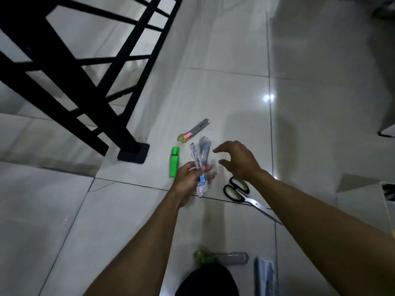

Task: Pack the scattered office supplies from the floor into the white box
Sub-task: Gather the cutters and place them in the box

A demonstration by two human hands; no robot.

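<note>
My left hand grips two grey cutters in clear plastic wrap, held just above the floor. My right hand hovers to their right, fingers spread and curled, holding nothing. A green highlighter lies on the tile left of my left hand. Beyond it rests a grey cutter with a pink label. Black-and-green scissors lie under my right wrist, blades pointing right. Another grey cutter with a green end and a blue-white packet lie near my knee. The white box shows at the right edge.
A black metal railing with a square foot stands at the left, beside a step down. Glossy pale tiles stretch to the right. My dark-clad knee is at the bottom.
</note>
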